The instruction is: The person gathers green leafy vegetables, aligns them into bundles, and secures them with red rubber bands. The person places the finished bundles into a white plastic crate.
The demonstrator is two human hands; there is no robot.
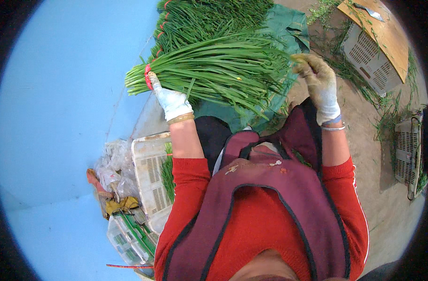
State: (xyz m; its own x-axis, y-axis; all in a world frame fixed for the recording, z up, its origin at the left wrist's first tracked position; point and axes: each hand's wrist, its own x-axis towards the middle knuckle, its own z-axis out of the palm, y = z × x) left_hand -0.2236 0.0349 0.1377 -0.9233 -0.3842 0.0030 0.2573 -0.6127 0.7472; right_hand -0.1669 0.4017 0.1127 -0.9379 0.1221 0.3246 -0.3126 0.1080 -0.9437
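My left hand [171,100], in a white work glove with a stained thumb, holds a bundle of long green leafy stems [214,70], likely Chinese chives, near its cut ends. A red tie [148,76] circles the bundle by my thumb. My right hand [316,82], in a white glove with yellow-brown stained fingers, is raised at the leaf-tip end, its fingers bent. Something thin and yellowish shows at those fingertips, too blurred to name. Behind the held bundle lie several more bundles [214,21] with red ties, stacked on a green sheet [288,21].
A blue wall [66,105] stands left. At upper right a wooden board [389,31] with a knife [370,12] covers a plastic crate [368,58]. Another crate [407,154] is far right. Beside my left arm are a white crate [147,175] and plastic bags [119,165]. Loose leaves litter the floor.
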